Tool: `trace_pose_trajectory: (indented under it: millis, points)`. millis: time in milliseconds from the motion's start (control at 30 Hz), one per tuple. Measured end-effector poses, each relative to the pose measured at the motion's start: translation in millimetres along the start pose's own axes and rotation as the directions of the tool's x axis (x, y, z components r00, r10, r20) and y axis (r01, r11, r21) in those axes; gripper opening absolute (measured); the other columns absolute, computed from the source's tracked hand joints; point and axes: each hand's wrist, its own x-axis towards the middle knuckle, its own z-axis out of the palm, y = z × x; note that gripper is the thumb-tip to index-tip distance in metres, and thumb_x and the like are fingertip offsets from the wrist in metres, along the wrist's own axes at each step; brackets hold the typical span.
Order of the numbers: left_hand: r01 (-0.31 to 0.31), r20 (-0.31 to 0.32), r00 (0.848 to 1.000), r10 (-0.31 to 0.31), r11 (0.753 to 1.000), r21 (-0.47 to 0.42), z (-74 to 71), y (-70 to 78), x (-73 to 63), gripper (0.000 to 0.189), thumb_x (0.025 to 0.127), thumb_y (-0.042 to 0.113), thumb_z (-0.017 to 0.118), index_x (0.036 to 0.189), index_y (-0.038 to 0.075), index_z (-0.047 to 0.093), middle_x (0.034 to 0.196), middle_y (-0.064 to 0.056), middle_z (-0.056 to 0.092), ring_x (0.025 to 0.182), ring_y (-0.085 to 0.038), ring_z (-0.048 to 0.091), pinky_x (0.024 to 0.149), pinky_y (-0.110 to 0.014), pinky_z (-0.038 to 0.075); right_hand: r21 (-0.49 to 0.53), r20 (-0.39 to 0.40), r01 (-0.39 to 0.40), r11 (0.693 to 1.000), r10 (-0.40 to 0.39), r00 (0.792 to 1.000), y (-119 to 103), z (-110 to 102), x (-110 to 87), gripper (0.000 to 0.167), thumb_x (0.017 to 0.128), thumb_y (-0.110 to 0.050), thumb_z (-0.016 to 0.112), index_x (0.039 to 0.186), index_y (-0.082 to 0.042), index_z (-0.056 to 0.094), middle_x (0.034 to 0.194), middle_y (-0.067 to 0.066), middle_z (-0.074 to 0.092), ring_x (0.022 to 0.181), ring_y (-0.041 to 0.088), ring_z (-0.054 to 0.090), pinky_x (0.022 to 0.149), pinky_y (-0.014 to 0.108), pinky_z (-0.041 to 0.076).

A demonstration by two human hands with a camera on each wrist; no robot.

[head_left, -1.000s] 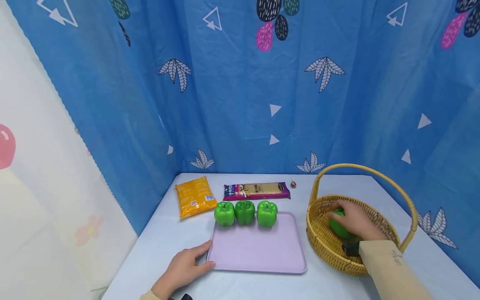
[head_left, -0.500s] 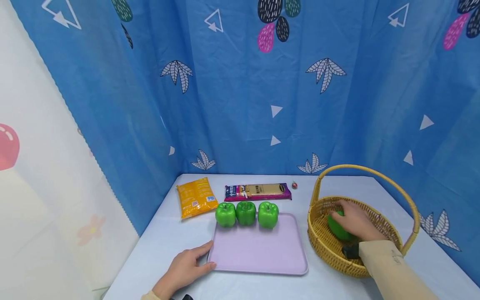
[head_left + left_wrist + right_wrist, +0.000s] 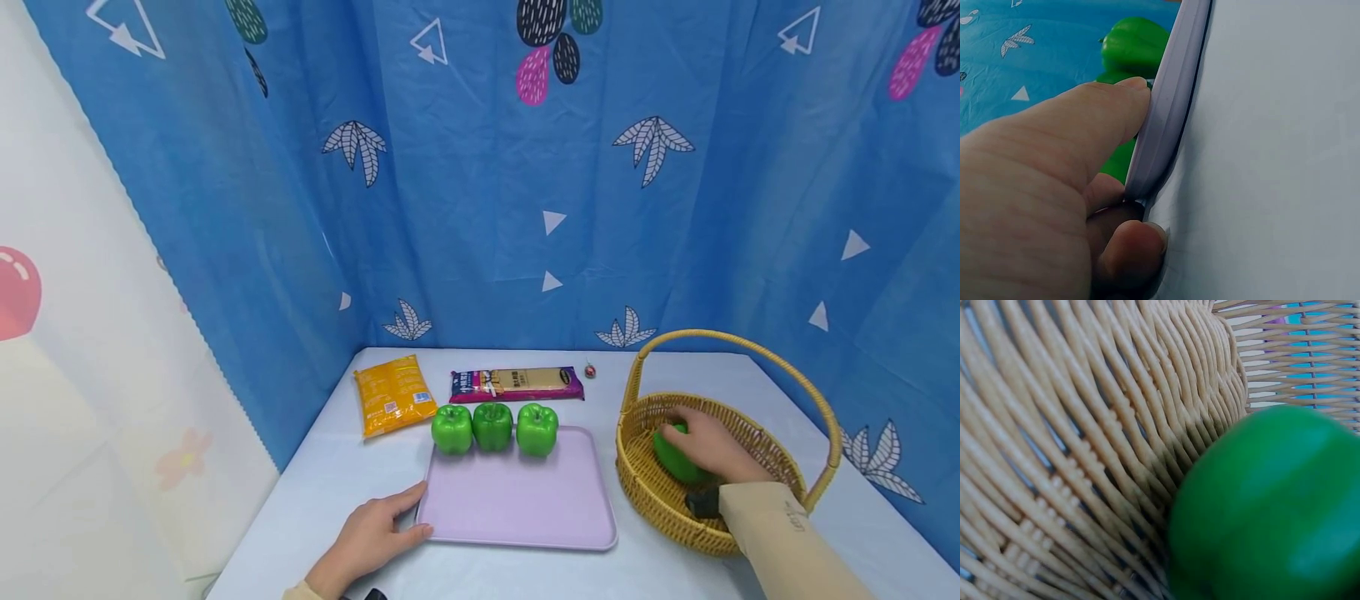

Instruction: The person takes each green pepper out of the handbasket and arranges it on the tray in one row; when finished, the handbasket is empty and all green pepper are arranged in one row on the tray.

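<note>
In the head view, my left hand (image 3: 372, 537) lies at the near-left corner of a lilac tray (image 3: 517, 504). Its fairly straight fingers and thumb touch the rim. The left wrist view shows the thumb against the tray's edge (image 3: 1169, 94) and a fingertip (image 3: 1138, 244) low beside the table. My right hand (image 3: 708, 446) reaches into a wicker basket (image 3: 652, 504) and grips a green bell pepper (image 3: 672, 458) from above. Close up, this pepper (image 3: 1272, 512) sits by the woven wall (image 3: 1116, 412); the gripping fingers are hidden there. Three green bell peppers (image 3: 492, 427) stand along the tray's far edge.
An orange packet (image 3: 395, 396) lies behind the tray on the left. A long purple noodle-like packet (image 3: 517, 383) and a tiny red item (image 3: 589, 370) lie farther back. The basket's tall handle (image 3: 780, 367) arches over its opening. Blue curtains (image 3: 480, 208) hang behind the table.
In the basket, the bell pepper under my right hand has shifted slightly left and toward me. My left hand stays at the tray corner. The head view has moved a little.
</note>
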Motion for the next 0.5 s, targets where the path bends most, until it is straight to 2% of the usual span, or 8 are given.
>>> trace_pose_trajectory:
  millis: [133, 233, 367, 500]
  points:
    - [-0.001, 0.002, 1.000, 0.001, 1.000, -0.004, 0.0, 0.1, 0.3, 0.080, 0.089, 0.071, 0.064, 0.148, 0.017, 0.058, 0.145, -0.001, 0.063, 0.073, 0.003, 0.050, 0.095, -0.048, 0.058, 0.055, -0.116, 0.031, 0.998, -0.025, 0.993, -1.4, -0.8, -2.2, 0.058, 0.099, -0.041, 0.067, 0.132, 0.006, 0.057, 0.127, 0.033, 0.060, 0.102, 0.041, 0.064, 0.068, 0.045, 0.059]
    - [0.002, 0.004, 1.000, -0.002, 1.000, -0.004, -0.3, 0.6, 0.2, 0.080, 0.089, 0.071, 0.064, 0.148, 0.017, 0.058, 0.145, -0.001, 0.063, 0.074, 0.003, 0.050, 0.096, -0.050, 0.058, 0.059, -0.183, 0.055, 0.997, -0.044, 0.982, -1.9, -1.7, -2.7, 0.054, 0.095, -0.042, 0.074, 0.123, 0.002, 0.058, 0.120, 0.029, 0.061, 0.097, 0.038, 0.062, 0.067, 0.043, 0.057]
    - [0.006, 0.006, 1.000, -0.006, 1.000, -0.005, -0.1, 0.7, 0.2, 0.080, 0.089, 0.071, 0.064, 0.148, 0.017, 0.058, 0.145, -0.001, 0.063, 0.076, 0.003, 0.050, 0.097, -0.050, 0.057, 0.029, -0.183, 0.066, 0.997, -0.059, 0.981, -2.6, -4.1, -3.6, 0.054, 0.089, -0.044, 0.080, 0.113, -0.001, 0.058, 0.111, 0.023, 0.062, 0.090, 0.031, 0.058, 0.067, 0.040, 0.051]
    - [0.012, 0.008, 1.000, -0.012, 1.000, -0.009, 0.1, 1.1, 0.3, 0.080, 0.089, 0.071, 0.064, 0.148, 0.017, 0.058, 0.145, -0.001, 0.063, 0.070, 0.002, 0.049, 0.095, -0.049, 0.058, 0.018, -0.167, 0.071, 0.997, -0.067, 0.984, -2.2, -5.6, -5.0, 0.056, 0.087, -0.048, 0.080, 0.110, -0.001, 0.059, 0.107, 0.020, 0.062, 0.088, 0.029, 0.058, 0.067, 0.040, 0.052]
